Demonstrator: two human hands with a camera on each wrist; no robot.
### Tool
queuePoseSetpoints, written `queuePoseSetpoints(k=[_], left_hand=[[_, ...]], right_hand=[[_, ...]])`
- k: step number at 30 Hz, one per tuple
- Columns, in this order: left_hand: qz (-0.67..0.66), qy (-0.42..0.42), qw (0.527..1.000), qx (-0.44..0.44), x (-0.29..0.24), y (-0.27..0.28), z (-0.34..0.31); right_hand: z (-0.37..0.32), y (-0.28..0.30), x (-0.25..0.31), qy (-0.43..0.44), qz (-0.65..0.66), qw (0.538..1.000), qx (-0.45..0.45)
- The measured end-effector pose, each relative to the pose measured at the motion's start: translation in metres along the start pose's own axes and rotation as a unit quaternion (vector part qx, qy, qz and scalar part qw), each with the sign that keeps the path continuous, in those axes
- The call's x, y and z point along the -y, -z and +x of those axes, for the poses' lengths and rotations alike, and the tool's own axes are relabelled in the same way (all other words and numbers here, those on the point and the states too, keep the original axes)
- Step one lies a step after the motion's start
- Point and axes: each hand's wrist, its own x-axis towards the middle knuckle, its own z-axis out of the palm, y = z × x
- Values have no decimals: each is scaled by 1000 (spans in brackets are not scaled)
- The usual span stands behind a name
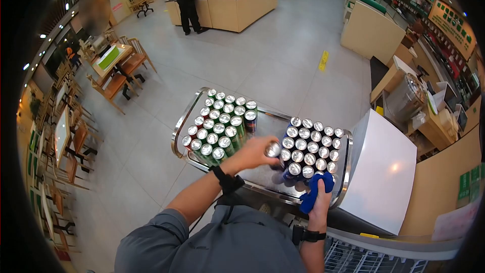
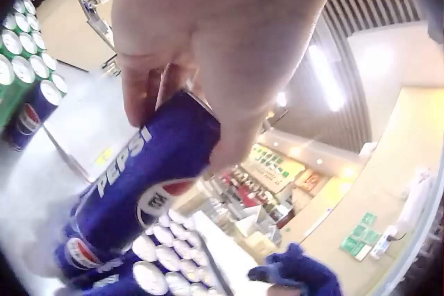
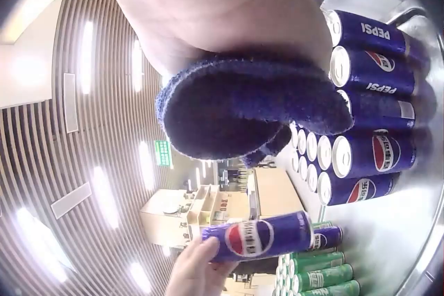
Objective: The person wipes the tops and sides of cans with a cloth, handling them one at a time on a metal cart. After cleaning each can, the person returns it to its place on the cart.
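Observation:
My left hand [image 1: 251,153] grips a blue Pepsi can [image 2: 142,178] near its top, over the middle of a metal cart [image 1: 252,176]. In the left wrist view the can leans, its printed label facing the camera. In my right hand [image 1: 318,206] is a bunched blue cloth [image 1: 323,181], held at the near edge of a block of Pepsi cans [image 1: 306,145]. Those cans stand upright in close rows on the cart's right side. Green cans [image 1: 219,128], with a few red ones among them, fill the left side. A dark blue can [image 1: 250,116] stands at that group's right edge.
A white-topped surface [image 1: 381,167] adjoins the cart on the right. Below it is a wire rack [image 1: 369,260]. Wooden chairs and tables [image 1: 113,63] line the left. Farther off, a person in black [image 1: 186,0] stands at a counter [image 1: 237,12].

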Motion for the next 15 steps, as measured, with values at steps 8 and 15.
queuePoseSetpoints(k=[8,15], left_hand=[[164,104,974,-113,144,-22,30],[315,169,923,-139,165,-29,28]], right_hand=[[-9,0,-11,36,-22,998,-56],[-27,1,8,16,-31,998,-60]])
